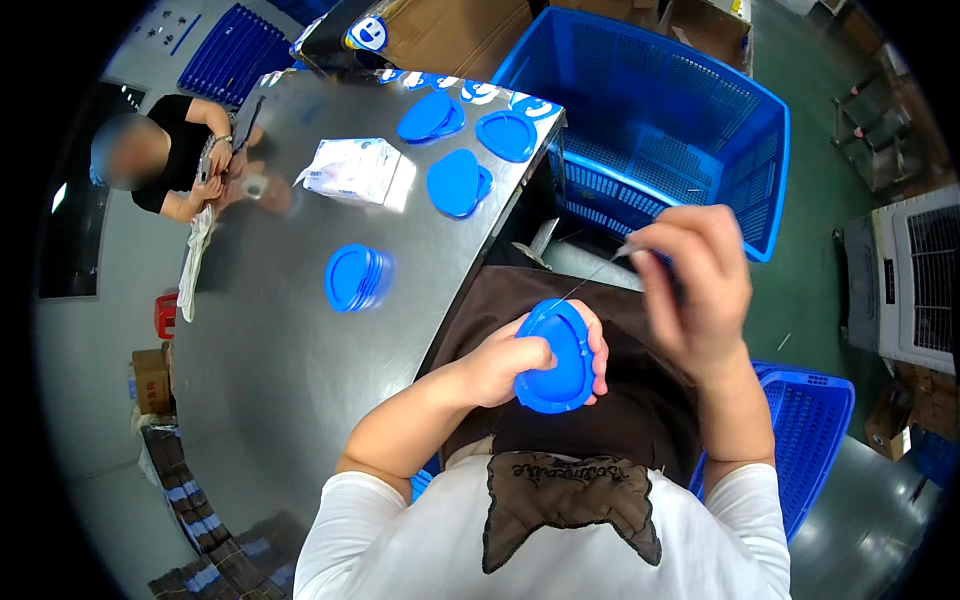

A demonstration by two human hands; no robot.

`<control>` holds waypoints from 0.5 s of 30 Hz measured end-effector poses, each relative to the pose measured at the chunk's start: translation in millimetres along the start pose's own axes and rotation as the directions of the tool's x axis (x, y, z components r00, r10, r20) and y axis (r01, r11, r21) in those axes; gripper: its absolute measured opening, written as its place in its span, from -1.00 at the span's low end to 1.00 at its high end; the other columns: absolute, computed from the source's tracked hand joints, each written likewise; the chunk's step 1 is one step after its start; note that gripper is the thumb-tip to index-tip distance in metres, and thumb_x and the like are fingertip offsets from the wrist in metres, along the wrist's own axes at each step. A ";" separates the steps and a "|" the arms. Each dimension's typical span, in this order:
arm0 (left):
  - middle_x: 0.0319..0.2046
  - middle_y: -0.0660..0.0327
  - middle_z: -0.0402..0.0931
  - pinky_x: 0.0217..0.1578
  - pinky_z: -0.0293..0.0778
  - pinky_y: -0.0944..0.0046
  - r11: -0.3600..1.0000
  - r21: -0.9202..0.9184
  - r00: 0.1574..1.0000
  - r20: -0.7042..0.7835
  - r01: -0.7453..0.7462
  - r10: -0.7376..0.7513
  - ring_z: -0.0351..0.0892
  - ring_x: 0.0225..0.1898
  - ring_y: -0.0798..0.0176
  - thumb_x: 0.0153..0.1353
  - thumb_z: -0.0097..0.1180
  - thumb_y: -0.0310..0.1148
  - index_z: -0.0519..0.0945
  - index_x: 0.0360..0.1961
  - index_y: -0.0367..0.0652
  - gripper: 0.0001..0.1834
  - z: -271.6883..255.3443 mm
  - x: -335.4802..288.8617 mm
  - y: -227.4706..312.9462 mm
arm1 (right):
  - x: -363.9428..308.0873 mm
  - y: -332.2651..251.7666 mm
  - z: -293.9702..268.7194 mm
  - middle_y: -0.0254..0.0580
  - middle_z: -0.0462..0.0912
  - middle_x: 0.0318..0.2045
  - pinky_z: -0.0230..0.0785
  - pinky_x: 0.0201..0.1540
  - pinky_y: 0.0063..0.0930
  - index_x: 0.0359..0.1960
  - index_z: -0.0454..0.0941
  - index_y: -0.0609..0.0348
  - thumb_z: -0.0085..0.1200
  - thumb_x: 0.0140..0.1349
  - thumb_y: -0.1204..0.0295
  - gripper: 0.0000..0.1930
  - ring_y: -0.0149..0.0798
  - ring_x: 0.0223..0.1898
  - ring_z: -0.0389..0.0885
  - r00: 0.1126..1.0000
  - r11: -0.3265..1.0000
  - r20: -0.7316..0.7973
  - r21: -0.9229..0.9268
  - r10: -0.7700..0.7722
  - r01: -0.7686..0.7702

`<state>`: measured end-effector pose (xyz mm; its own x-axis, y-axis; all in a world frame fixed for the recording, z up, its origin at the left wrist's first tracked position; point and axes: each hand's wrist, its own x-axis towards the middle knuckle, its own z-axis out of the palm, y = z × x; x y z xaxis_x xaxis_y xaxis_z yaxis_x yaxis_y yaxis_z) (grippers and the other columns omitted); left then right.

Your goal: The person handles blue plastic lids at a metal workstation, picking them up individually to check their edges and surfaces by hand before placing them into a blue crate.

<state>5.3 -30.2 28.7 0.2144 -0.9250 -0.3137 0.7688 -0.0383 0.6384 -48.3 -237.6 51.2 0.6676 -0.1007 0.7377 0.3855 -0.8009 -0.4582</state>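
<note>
Two hands: both work over the lap, at 5 o'clock from the metal table (300,340).
Left hand (505,365): curled around a blue oval case (556,358), thumb pressed on its face.
Right hand (695,285): pinched shut on a thin needle-like tool (600,270), at 1 o'clock from the case.
Slip risk: the tip may skid off the smooth case and prick the thumb.
Drop risk: a loosened grip may let the case fall toward the blue crate (810,430).

Glossy steel table (300,340), matt plastic lid (556,360)

White short-sleeved shirt (560,545) — forearms bare — under a dark brown apron (600,400) with a pointed, embroidered bib.
</note>
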 end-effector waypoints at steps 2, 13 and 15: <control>-0.13 -0.16 0.54 -0.05 0.56 -0.03 1.000 -0.020 0.999 0.038 -0.010 0.011 0.61 -0.09 -0.13 -0.08 -0.05 -0.37 0.39 0.03 -0.40 -0.43 0.0 2.0 -0.6 | -1.3 -3.8 -3.4 -0.20 0.53 -0.37 0.33 -0.34 -0.31 -0.37 0.57 0.15 0.25 -0.14 0.56 -0.77 -0.14 -0.35 0.49 0.996 0.995 0.058 0.071 -0.070 0.066; -0.19 0.03 0.56 -0.15 0.60 0.15 0.986 0.078 0.989 -0.019 0.145 -0.144 0.65 -0.17 0.11 0.05 0.00 -0.34 0.43 -0.02 -0.23 -0.58 0.2 -4.3 -1.0 | -15.0 -18.8 9.3 -0.21 0.52 -0.34 0.34 -0.30 -0.32 -0.38 0.56 0.13 0.29 -0.10 0.47 -0.79 -0.13 -0.31 0.49 0.974 0.968 0.185 0.237 -0.133 0.087; -0.24 0.03 0.60 -0.14 0.60 0.19 0.974 0.135 0.979 0.062 0.184 -0.193 0.66 -0.18 0.14 0.12 0.11 -0.21 0.48 -0.07 -0.27 -0.58 -4.8 -1.6 2.1 | -19.4 -24.6 18.4 -0.23 0.50 -0.32 0.34 -0.26 -0.33 -0.38 0.55 0.13 0.27 -0.09 0.44 -0.79 -0.15 -0.30 0.47 0.965 0.976 0.243 0.212 -0.096 0.044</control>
<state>9.5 -26.9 27.2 0.0239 -0.9218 -0.3870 0.7062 -0.2585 0.6591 -59.0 -205.0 39.1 0.7621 0.1237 0.6355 0.5407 -0.6614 -0.5197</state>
